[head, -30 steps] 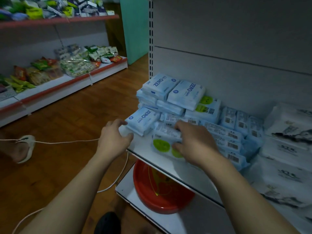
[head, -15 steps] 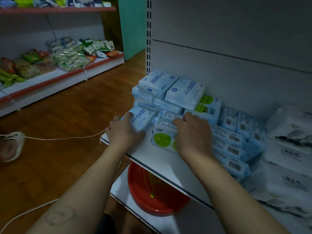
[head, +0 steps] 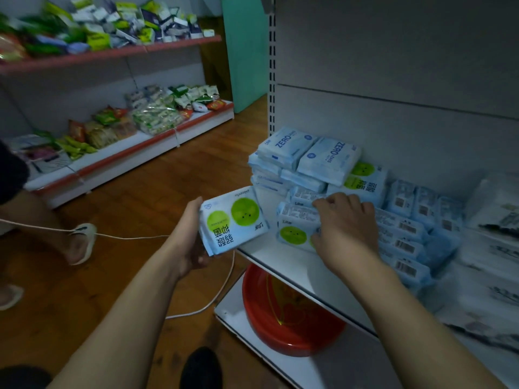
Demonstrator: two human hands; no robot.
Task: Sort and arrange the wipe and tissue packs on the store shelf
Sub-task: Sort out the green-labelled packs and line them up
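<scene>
**A:** What is the biggest thing around the hands?

**B:** The white shelf (head: 283, 265). It runs under the right hand (head: 346, 230), and its front corner is just beside the left hand (head: 189, 249). A red basin (head: 280, 318) sits one level down, below and between the two forearms.

**A:** And the stock?

**B:** Large white packs (head: 494, 248) lie well to the right of the right hand. A row of barcoded blue packs (head: 404, 242) touches that hand's right side. Beyond its fingertips there is a stack of ZERO packs (head: 309, 157) against the back panel.

**A:** What do the hands hold?

**B:** The left hand grips a green-dot pack (head: 233, 220) off the shelf's front corner. The pack is tilted with its printed face up, the thumb lies along its left edge and the fingers are behind it. The right hand is palm down on a second green-dot pack (head: 293, 234), which lies on the shelf. Its fingers curl over the pack's far edge.

**A:** Do the two packs touch?

**B:** No, they are near each other with a strip of bare shelf between them.
</scene>
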